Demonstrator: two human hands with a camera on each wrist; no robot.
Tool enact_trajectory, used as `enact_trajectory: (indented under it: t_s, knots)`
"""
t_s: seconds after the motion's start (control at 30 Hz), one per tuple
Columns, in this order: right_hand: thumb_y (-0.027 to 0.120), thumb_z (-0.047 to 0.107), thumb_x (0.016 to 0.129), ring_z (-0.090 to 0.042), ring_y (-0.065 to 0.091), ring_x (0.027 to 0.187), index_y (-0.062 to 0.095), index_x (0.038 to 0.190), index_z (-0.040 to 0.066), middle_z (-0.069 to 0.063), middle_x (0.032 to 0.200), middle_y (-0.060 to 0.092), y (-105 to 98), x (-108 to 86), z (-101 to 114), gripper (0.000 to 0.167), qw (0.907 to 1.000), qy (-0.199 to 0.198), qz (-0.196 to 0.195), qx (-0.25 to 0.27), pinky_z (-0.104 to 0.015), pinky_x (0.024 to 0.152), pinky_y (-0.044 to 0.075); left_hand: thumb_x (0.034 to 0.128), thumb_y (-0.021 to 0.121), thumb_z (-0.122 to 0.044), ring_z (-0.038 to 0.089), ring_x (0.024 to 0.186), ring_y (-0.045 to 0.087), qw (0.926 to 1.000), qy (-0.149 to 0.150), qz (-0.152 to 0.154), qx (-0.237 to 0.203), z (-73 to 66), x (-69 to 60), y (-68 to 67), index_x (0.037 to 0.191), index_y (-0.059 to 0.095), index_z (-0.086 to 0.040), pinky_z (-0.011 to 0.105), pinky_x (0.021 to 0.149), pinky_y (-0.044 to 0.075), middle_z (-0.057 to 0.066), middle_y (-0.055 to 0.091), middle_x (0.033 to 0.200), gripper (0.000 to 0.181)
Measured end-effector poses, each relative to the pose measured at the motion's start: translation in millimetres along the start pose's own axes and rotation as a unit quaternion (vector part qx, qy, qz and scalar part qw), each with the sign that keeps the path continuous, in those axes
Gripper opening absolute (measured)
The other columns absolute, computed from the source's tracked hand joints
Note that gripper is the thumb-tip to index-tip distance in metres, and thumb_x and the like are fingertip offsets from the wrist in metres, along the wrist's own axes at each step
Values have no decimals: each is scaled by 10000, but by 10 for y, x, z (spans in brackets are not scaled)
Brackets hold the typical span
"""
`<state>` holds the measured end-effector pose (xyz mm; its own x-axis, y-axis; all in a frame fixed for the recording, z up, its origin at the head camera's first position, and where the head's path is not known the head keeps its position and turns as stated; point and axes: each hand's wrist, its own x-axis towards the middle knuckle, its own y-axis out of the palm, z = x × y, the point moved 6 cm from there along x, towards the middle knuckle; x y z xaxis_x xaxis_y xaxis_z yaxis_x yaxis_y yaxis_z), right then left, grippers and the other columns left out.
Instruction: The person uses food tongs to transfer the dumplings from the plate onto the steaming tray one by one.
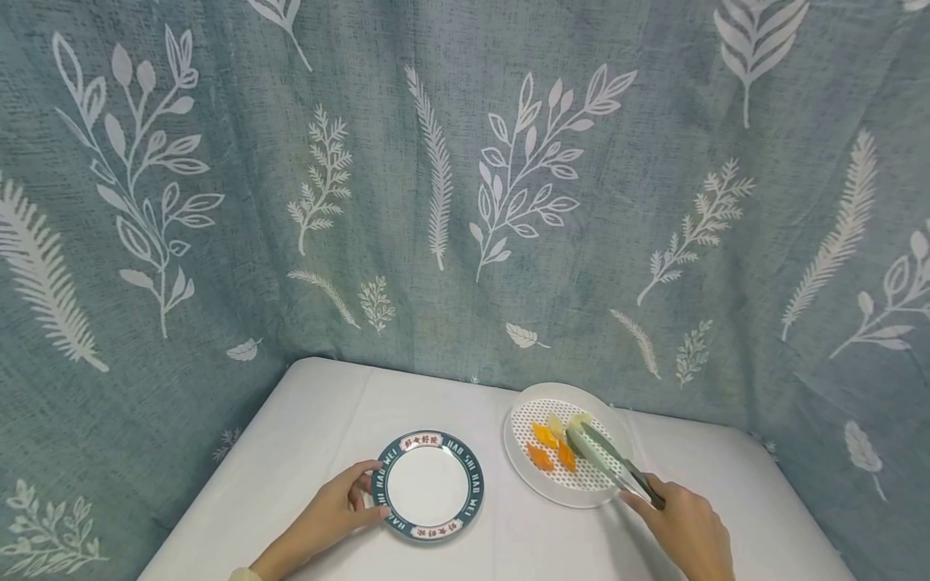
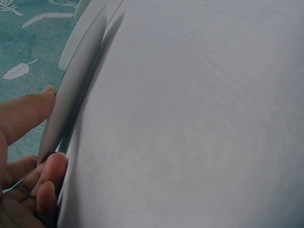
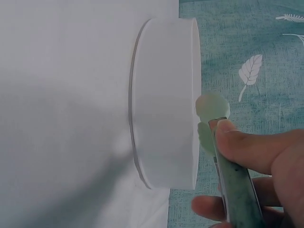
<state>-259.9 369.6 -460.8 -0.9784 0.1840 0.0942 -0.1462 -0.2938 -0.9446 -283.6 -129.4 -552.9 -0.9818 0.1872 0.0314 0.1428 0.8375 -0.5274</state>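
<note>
My left hand (image 1: 336, 502) grips the left rim of a round white plate (image 1: 427, 486) with a dark teal lettered border. In the left wrist view, the thumb is on the plate's (image 2: 78, 83) upper side and the fingers are under its edge. My right hand (image 1: 689, 528) holds tongs (image 1: 609, 446) with long green arms. Their tips reach into a white perforated basket (image 1: 541, 393), beside a pale piece at its upper right; whether they pinch it I cannot tell. Orange pieces (image 1: 540, 457), a yellow piece (image 1: 544, 436) and another pale piece (image 1: 555, 425) lie on the perforated bottom.
Both dishes are on a table (image 1: 327, 403) with a white cloth, the basket right of the plate. A teal curtain (image 1: 407, 323) with white leaf prints hangs behind the table and along its sides. The basket's side wall (image 3: 164, 104) is tall in the right wrist view.
</note>
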Motion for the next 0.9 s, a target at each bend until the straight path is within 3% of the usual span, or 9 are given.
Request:
enact_trajectory:
  t_s: [0.23,0.67,0.9]
  knots:
    - [727,713,810,-179,492,657,702,1293,31,22,807,677,-19,-65,106,837,9995,-212,-114,200,-369,554,423,783,895,-389,139,742,531,10000,29,2,18,-10,-4,-7,1441,547,-102,261,615,466,-26,613,1008,798]
    - [792,606,816,-165,484,664,726,1264,43,55,728,562,85,-204,403,722,9981,-444,-148,404,-356,568,383,776,900,-391,137,740,533,10000,44,-28,38,-4,-3,-6,1438,548,-97,260,613,469,-23,609,1005,805]
    - [808,605,798,-146,509,673,744,1244,71,83,744,589,133,-307,574,698,9955,-765,-347,437,-383,608,455,774,902,-388,139,739,535,10000,4,-24,31,-2,-9,-3,1438,547,-94,261,613,468,-22,609,1006,809]
